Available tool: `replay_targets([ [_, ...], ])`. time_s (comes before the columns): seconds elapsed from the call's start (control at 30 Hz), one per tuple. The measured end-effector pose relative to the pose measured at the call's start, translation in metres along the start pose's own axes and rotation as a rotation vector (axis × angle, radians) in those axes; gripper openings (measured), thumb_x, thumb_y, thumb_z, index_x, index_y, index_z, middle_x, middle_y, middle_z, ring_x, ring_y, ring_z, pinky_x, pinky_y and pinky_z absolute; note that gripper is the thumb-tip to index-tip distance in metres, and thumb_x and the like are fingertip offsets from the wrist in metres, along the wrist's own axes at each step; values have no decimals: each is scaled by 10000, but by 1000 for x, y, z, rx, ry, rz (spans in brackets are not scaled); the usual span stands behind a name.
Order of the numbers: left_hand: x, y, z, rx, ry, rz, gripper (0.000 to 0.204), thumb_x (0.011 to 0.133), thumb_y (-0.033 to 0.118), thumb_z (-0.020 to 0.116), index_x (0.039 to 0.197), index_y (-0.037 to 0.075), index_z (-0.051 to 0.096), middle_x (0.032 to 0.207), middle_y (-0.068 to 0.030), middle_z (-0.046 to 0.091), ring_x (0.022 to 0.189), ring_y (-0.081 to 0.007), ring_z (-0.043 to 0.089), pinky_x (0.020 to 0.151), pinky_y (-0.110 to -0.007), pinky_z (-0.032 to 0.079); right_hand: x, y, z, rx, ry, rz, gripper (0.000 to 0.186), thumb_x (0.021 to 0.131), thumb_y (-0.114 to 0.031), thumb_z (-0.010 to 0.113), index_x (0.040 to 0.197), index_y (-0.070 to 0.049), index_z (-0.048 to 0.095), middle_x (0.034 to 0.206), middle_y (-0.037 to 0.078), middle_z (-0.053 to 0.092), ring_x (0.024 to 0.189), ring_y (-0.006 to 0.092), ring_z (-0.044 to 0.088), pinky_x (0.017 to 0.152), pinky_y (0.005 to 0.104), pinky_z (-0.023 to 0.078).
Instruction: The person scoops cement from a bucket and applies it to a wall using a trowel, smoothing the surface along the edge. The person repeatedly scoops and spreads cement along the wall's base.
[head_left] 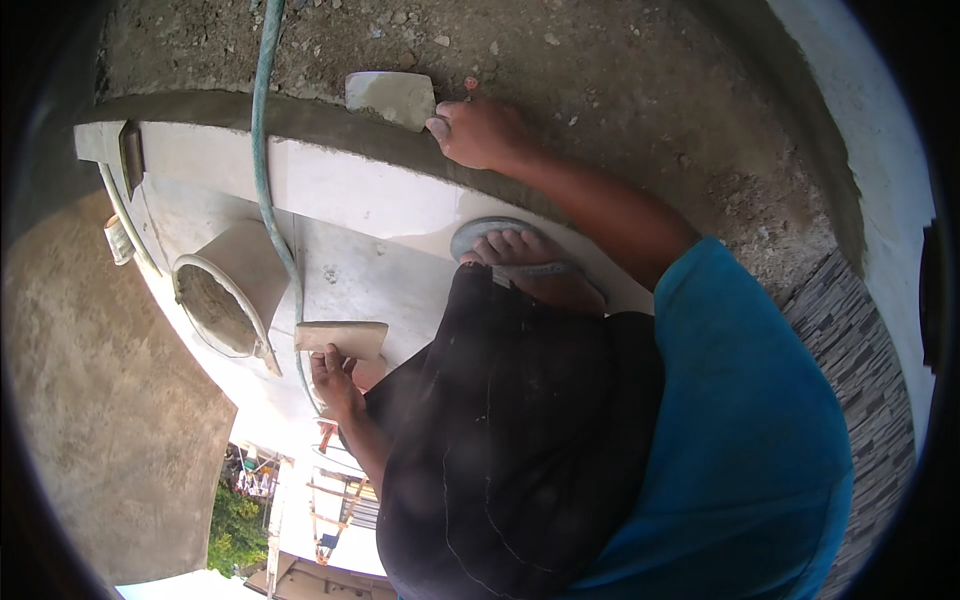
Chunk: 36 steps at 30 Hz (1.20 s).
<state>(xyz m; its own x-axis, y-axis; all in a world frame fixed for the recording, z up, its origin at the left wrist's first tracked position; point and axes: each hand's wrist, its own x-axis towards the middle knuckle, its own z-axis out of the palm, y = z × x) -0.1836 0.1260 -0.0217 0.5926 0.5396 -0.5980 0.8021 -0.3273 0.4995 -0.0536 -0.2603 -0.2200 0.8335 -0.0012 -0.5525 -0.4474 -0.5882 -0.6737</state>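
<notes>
My right hand [480, 132] is closed at the edge of a flat rectangular scraper plate [392, 98], pale and smeared with grey. The plate lies against the wet grey strip [310, 122] along the ledge, beside rough soil. Lower down, my left hand [338, 380] pinches a second flat plate [342, 338], beige-grey, from its underside. A pinkish patch shows just beneath that plate; I cannot make out what it is. Between the hands, my sandalled foot [512, 245] rests on the white ledge [350, 190].
A pale bucket [252, 262] with grey mix inside stands near my left hand. A green hose [262, 130] runs across ledge and soil, passing by the bucket. A small can [118, 242] sits farther left. Rough ground [620, 90] and a striped stone-tiled surface [860, 400] border the ledge.
</notes>
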Motion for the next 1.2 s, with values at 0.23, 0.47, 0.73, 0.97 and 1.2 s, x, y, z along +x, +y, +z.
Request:
replay_targets([
  [0.23, 25, 9, -54, 348, 186, 147, 284, 1061, 253, 570, 1058, -31, 568, 996, -124, 598, 945, -226, 610, 810, -397, 581, -44, -15, -37, 105, -4, -142, 307, 1014, -354, 563, 936, -77, 670, 818, 186, 691, 817, 427, 672, 728, 527, 512],
  [0.47, 33, -24, -123, 517, 241, 152, 257, 1044, 221, 593, 1061, -34, 568, 1030, -135, 617, 955, -242, 624, 836, -408, 587, -13, -24, -30, 158, -63, -6, 337, 1017, -397, 548, 1001, -95, 699, 897, 182, 717, 883, 413, 693, 785, 526, 527],
  [0.73, 12, -102, -105, 732, 90, 131, 273, 1046, 257, 595, 1097, -9, 628, 1012, -128, 684, 886, -218, 667, 824, -428, 562, 90, -54, 20, 2, -53, -9, 371, 1016, -395, 470, 1114, -124, 703, 1091, 184, 726, 1032, 427, 680, 890, 540, 537],
  [0.97, -11, -144, -93, 656, 55, 61, 281, 1046, 266, 593, 1104, -6, 632, 1014, -128, 686, 887, -218, 667, 822, -424, 558, 79, -72, 19, 74, -40, -86, 350, 1010, -386, 508, 1034, -91, 695, 1016, 197, 721, 984, 429, 681, 861, 549, 527],
  [1.2, -18, -152, -95, 584, 58, 19, 289, 1047, 276, 591, 1110, -3, 636, 1016, -129, 687, 888, -217, 667, 820, -420, 555, 52, -67, -5, 148, -38, -189, 352, 1018, -395, 529, 1005, -84, 693, 934, 194, 708, 910, 426, 678, 812, 551, 518],
])
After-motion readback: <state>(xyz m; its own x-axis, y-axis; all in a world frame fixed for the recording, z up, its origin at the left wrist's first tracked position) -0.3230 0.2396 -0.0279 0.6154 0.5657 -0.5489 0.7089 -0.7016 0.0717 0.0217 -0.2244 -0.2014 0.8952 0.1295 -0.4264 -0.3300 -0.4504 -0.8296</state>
